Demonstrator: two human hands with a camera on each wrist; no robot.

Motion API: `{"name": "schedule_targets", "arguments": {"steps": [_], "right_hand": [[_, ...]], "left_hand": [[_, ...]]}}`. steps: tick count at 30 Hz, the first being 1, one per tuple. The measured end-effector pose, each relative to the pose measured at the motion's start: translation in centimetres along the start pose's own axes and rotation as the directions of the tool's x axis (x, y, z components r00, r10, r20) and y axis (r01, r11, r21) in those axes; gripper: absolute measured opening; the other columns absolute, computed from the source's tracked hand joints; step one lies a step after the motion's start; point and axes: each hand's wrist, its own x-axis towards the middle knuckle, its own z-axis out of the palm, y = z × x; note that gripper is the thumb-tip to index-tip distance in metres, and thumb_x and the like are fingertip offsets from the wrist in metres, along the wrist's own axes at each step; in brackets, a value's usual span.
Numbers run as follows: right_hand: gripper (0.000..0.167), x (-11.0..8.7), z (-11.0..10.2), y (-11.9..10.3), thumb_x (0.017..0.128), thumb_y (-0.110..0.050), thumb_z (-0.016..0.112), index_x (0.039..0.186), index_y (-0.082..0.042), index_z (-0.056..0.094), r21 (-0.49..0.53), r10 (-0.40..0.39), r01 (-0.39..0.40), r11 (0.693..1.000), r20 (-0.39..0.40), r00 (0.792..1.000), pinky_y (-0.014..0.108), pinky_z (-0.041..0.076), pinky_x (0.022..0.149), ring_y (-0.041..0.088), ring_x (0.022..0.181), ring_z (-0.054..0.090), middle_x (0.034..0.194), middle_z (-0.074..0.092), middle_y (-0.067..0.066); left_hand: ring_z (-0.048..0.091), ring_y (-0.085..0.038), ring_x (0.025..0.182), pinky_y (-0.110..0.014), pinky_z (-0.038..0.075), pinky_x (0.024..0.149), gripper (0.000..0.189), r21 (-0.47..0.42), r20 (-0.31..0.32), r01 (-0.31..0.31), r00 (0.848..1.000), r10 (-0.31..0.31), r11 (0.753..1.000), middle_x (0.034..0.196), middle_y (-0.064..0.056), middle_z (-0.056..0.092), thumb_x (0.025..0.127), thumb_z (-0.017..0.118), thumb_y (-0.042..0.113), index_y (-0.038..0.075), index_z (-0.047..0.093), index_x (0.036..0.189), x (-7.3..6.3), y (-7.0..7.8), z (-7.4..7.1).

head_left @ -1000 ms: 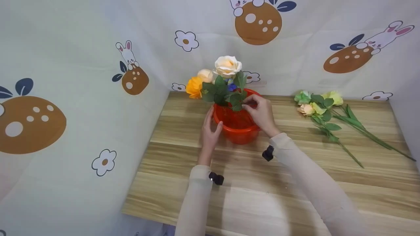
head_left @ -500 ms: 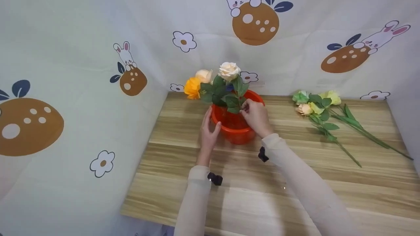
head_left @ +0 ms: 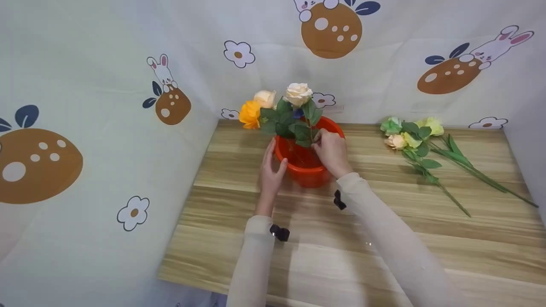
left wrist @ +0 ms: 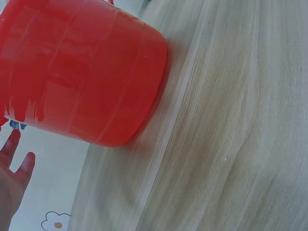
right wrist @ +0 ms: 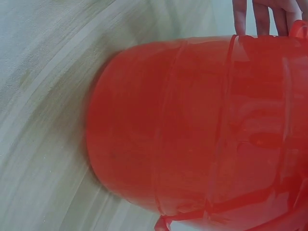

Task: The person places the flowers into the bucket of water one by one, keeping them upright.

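Note:
A red bucket (head_left: 310, 175) stands upright on the table and holds several artificial flowers. Among them are a cream rose (head_left: 298, 94), a peach one (head_left: 265, 99) and an orange one (head_left: 250, 114). Over the bucket's right side, my right hand (head_left: 333, 152) pinches the cream rose's leafy stem; the fingertips are partly hidden. My left hand (head_left: 271, 174) rests against the bucket's left side, its fingers fairly straight and its thumb near the rim. The right wrist view shows the left fingers (right wrist: 262, 19) touching the bucket wall.
Several loose flowers with green stems lie on the wooden table (head_left: 239, 170) at the right, with a yellow bloom (head_left: 431, 126) and a green bloom (head_left: 391, 125) among them. A printed cloth (head_left: 273, 25) hangs behind and at the sides.
The cream rose has come down and stands lower over the bucket. My right hand has shifted slightly left and down with its stem. The left hand has stayed against the bucket.

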Motion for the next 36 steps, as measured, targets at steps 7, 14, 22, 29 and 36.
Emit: {"name": "schedule_targets", "arguments": {"steps": [7,14,22,29,36], "right_hand": [[0.009,-0.1,-0.1,0.0,0.087,-0.013,0.074,0.091,-0.006,0.069,0.004,0.007,-0.007,1.000,-0.019,1.000,0.045,0.058,0.080,0.029,0.087,0.072,0.091,0.076,0.011],[0.012,-0.2,-0.6,0.4,0.089,-0.012,0.073,0.095,-0.004,0.068,0.170,-0.013,0.014,0.985,-0.012,1.000,0.040,0.060,0.082,0.026,0.088,0.072,0.094,0.075,0.013],[0.016,-1.0,-2.4,2.3,0.089,-0.011,0.074,0.100,-0.001,0.068,0.396,-0.040,0.069,0.916,-0.082,0.996,0.038,0.062,0.084,0.026,0.092,0.072,0.098,0.074,0.014],[0.020,-1.6,-4.9,6.2,0.089,-0.014,0.073,0.102,0.000,0.069,0.378,0.005,0.051,0.924,-0.145,0.989,0.028,0.061,0.082,0.027,0.093,0.073,0.100,0.074,0.016],[0.027,-3.5,-7.2,11.9,0.093,-0.024,0.070,0.104,0.000,0.070,0.306,0.091,-0.030,0.952,-0.187,0.978,0.000,0.044,0.071,0.021,0.092,0.069,0.102,0.074,0.015]], "left_hand": [[0.037,-0.042,0.144,-0.054,0.031,0.120,0.060,-0.003,-0.014,-0.015,1.000,0.015,1.000,0.154,-0.028,0.039,0.090,0.061,-0.003,-0.011,0.040,0.146,0.1,-1.8,0.5],[0.036,-0.029,0.148,-0.046,0.032,0.122,0.063,0.010,-0.007,0.004,1.000,-0.003,1.000,0.159,-0.014,0.039,0.093,0.063,0.009,0.003,0.039,0.152,0.3,-4.4,0.9],[0.035,-0.021,0.149,-0.039,0.031,0.123,0.064,0.027,0.000,0.059,0.998,-0.059,0.998,0.161,-0.005,0.038,0.094,0.063,0.013,0.010,0.038,0.153,0.3,-4.3,0.7],[0.035,-0.027,0.149,-0.043,0.029,0.124,0.063,-0.010,-0.009,0.043,0.999,-0.043,0.999,0.160,-0.012,0.038,0.094,0.063,0.007,0.003,0.038,0.152,0.2,-4.7,0.8],[0.036,-0.025,0.148,-0.043,0.030,0.124,0.062,-0.003,-0.003,0.040,0.999,-0.040,0.999,0.160,-0.009,0.039,0.094,0.063,0.011,0.006,0.040,0.152,0.2,-4.7,0.9]]}}
